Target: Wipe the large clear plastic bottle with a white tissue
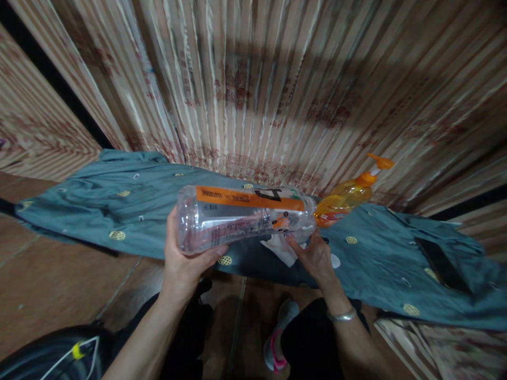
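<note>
A large clear plastic bottle (241, 216) with an orange and silver label lies sideways between my two hands, above the cloth-covered table. My left hand (184, 258) is wrapped round its base end, thumb along the near side. Around the neck end, my right hand (315, 253) grips with the thumb pointing inward; some of its fingers are hidden behind the bottle. Just past that end stands an orange pump bottle (343, 200) holding yellow liquid. Under the clear bottle, beside my right hand, lies a crumpled white tissue (281, 249).
A teal patterned cloth (138, 211) covers the narrow table. On its right part lies a black phone (441, 264). A small white disc (335, 260) is near my right wrist. Pleated curtains (253, 95) hang behind. At the lower left stands a black bin (59, 353).
</note>
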